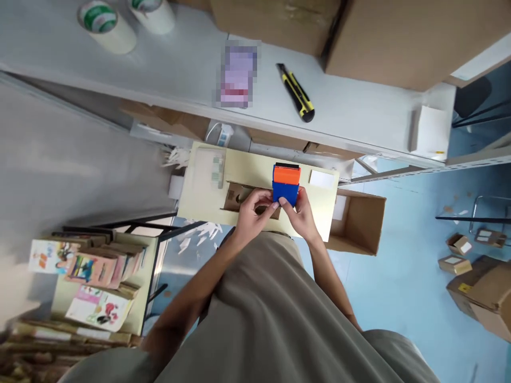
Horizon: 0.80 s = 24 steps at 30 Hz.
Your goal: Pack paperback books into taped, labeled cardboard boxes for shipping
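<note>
Over the pale yellow work surface (255,167), a small blue-and-orange tool (286,183) with a black toothed edge is held up between both hands. Its exact kind I cannot make out. My right hand (301,217) grips its lower right side, thumb on the blue face. At its lower left corner, my left hand (252,210) pinches with thumb and fingertips closed together at the blue part. Beneath my left hand a brown cardboard piece (235,197) sits in an opening of the surface, partly hidden. A white label (322,178) lies right of the tool.
Above, a grey shelf (167,80) holds a yellow-black box cutter (296,93), tape rolls (107,26), a blurred-out item (238,74) and large cartons (399,42). An open cardboard box (359,221) stands at right. Books (93,268) are stacked at lower left.
</note>
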Each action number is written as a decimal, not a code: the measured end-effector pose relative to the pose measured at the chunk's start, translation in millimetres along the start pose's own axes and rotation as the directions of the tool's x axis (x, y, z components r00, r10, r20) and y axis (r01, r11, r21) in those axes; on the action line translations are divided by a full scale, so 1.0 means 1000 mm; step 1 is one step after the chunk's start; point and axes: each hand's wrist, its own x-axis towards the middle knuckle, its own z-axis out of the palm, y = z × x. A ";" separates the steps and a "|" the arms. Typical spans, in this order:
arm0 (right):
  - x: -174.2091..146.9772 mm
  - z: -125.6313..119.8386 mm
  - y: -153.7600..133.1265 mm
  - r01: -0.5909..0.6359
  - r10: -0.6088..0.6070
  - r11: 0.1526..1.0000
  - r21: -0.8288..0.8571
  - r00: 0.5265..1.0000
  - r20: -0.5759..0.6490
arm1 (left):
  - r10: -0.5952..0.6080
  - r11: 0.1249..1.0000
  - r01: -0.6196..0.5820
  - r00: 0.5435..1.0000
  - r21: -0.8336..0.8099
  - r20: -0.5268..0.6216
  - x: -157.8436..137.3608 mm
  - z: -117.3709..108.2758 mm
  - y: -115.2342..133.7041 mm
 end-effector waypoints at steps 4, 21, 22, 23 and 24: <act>-0.002 0.023 0.005 -0.061 0.058 0.998 0.033 0.993 0.101 | -0.029 0.998 0.030 0.999 0.060 -0.030 -0.023 -0.023 0.001; -0.016 0.067 -0.041 -0.079 0.286 0.863 -0.498 0.890 0.354 | -0.269 0.927 0.318 0.933 -0.200 0.240 0.027 -0.156 -0.014; -0.015 0.071 -0.046 -0.079 0.304 0.844 -0.531 0.885 0.351 | -0.262 0.927 0.314 0.934 -0.207 0.243 0.027 -0.160 -0.018; -0.013 0.076 -0.050 -0.078 0.322 0.824 -0.562 0.880 0.349 | -0.259 0.926 0.311 0.935 -0.213 0.241 0.026 -0.164 -0.023; -0.012 0.080 -0.054 -0.078 0.338 0.804 -0.590 0.875 0.345 | -0.261 0.924 0.313 0.936 -0.218 0.236 0.025 -0.168 -0.028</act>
